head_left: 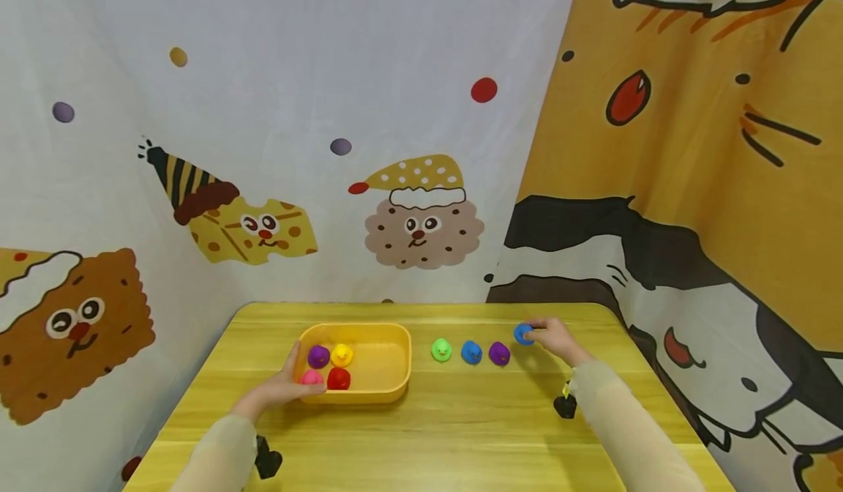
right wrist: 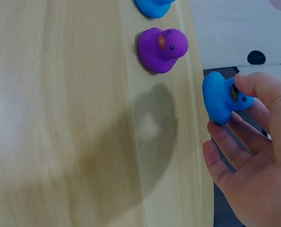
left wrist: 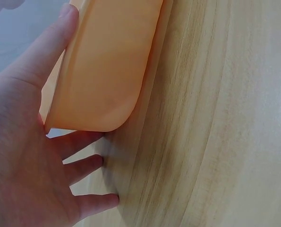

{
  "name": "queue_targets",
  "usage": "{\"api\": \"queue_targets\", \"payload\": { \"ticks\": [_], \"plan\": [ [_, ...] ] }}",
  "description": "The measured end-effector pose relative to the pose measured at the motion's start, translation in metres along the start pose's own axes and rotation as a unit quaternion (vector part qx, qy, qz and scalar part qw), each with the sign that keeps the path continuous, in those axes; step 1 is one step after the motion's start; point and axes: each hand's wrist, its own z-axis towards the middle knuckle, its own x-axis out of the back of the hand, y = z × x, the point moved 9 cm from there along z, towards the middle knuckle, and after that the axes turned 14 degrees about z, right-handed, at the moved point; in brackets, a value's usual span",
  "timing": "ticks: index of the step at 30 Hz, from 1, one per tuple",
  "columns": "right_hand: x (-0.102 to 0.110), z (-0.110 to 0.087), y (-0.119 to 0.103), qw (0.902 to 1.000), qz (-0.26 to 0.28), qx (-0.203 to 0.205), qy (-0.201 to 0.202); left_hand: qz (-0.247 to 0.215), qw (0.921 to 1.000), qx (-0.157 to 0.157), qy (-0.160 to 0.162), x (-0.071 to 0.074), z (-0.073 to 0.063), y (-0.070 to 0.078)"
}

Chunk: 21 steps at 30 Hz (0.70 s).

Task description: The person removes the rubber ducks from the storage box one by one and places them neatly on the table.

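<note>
My right hand (head_left: 555, 340) pinches a blue rubber duck (right wrist: 218, 97) by its head between thumb and fingers. The duck is raised off the tabletop and casts a shadow there. Below and to the left of it, a purple duck (head_left: 499, 353), another blue duck (head_left: 471, 352) and a green duck (head_left: 441, 350) sit in a row. My left hand (head_left: 279, 386) rests at the left front corner of a yellow-orange tray (head_left: 399, 398), its thumb along the wall and its fingers spread fairly straight. Inside lie purple (head_left: 319, 356), yellow (head_left: 342, 355), pink (head_left: 312, 380) and red (head_left: 339, 379) things; the yellow one is a duck.
The wood-grain table (head_left: 421, 441) ends at a patterned cloth (head_left: 276, 111) behind and at both sides. A small black object (head_left: 268, 457) sits at the left wrist, and another (head_left: 565, 406) at the right wrist.
</note>
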Motion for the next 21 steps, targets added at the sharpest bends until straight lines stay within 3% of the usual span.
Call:
{"api": "queue_targets", "payload": {
  "ticks": [11,21],
  "plan": [
    [-0.002,-0.008,0.02,0.9998,-0.019,-0.012,-0.002,0.002,0.9996,0.027,0.007,0.001,0.003,-0.005],
    [-0.003,-0.014,0.03,0.9997,0.003,-0.021,0.009,0.005,0.9998,0.02,0.005,0.001,0.001,-0.002]
  ]
}}
